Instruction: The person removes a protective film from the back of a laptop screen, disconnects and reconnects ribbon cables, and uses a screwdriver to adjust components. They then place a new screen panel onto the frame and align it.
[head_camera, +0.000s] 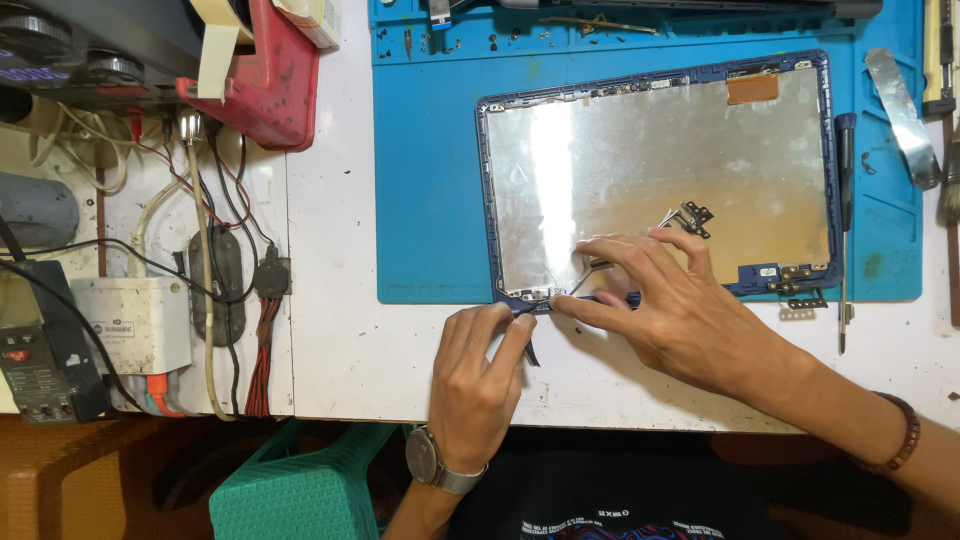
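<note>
Our left hand (478, 372) pinches a thin black cable (527, 330) at the lid's near corner; our right hand (665, 300), fingers curled, presses the lid (660, 165) just beyond. The cable seems limp and fragile, best gripped near its end; the lid looks light and stiff.

1. Bare white counter (340, 300) left of the blue mat (430, 200) leaves open passage.
2. Far left, tangled cables (215, 250) and a red tool case (270, 85) block the way.
3. Right of the laptop lid (660, 170), a screwdriver (845, 200) and a metal strip (905, 115) narrow the room.
</note>
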